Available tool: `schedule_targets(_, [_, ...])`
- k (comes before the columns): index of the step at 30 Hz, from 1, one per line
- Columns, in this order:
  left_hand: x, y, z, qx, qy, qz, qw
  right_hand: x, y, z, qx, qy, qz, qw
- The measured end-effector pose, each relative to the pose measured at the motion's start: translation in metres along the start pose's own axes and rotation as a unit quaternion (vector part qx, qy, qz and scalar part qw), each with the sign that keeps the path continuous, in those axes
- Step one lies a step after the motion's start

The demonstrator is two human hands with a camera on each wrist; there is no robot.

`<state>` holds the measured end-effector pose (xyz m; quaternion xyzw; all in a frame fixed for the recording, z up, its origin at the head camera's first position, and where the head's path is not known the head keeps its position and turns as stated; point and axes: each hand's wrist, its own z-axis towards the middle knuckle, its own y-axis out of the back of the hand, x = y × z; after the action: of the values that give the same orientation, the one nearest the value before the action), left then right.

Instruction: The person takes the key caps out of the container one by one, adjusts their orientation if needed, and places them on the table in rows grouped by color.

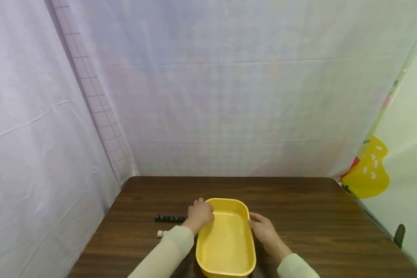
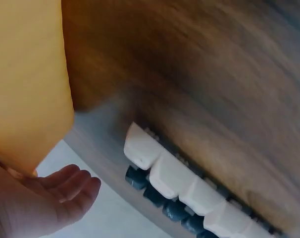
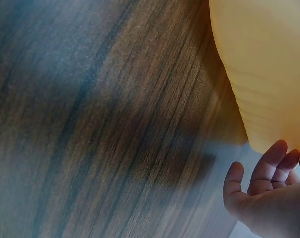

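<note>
A yellow rectangular plastic tub (image 1: 226, 243) with rounded corners stands on the table, its inside bare in the head view. My left hand (image 1: 199, 213) holds the rim near its far left corner; in the left wrist view its fingers lie outside the wall and the thumb is hidden. On the opposite side my right hand (image 1: 265, 231) holds the right rim, thumb at the edge and fingers along the outside. Left of the tub lie a row of black keycaps (image 1: 168, 219) and, nearer, a row of white keycaps (image 2: 177, 181), partly covered by my left sleeve in the head view.
The dark wood-grain table (image 1: 316, 220) runs on both sides of the tub. White cloth (image 1: 229, 96) hangs behind it and along the left. A light sheet with yellow shapes (image 1: 366, 170) hangs on the right.
</note>
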<state>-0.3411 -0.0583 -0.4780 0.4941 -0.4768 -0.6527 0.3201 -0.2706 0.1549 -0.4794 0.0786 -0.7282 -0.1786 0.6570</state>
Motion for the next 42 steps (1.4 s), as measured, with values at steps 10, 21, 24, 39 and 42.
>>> schedule_targets(10, [-0.002, -0.004, 0.004, 0.017, 0.024, 0.042, 0.9987, 0.002, 0.000, -0.001, -0.001, -0.004, -0.006, 1.000])
schedule_targets(21, [-0.005, -0.002, 0.001, 0.009, 0.012, 0.071, 0.9974, 0.003, 0.000, -0.002, -0.002, -0.005, -0.008, 1.000])
schedule_targets(24, [-0.004, -0.002, 0.001, -0.007, 0.001, 0.046, 0.9989, 0.003, 0.001, -0.002, -0.001, -0.003, -0.009, 1.000])
schedule_targets(39, [-0.003, 0.018, -0.001, -0.116, -0.099, -0.200, 0.9678, 0.006, 0.001, -0.003, 0.006, -0.009, -0.009, 1.000])
schedule_targets(42, [0.000, 0.018, -0.002, -0.104, -0.095, -0.224, 0.9644, 0.006, 0.001, -0.003, 0.007, -0.011, -0.011, 1.000])
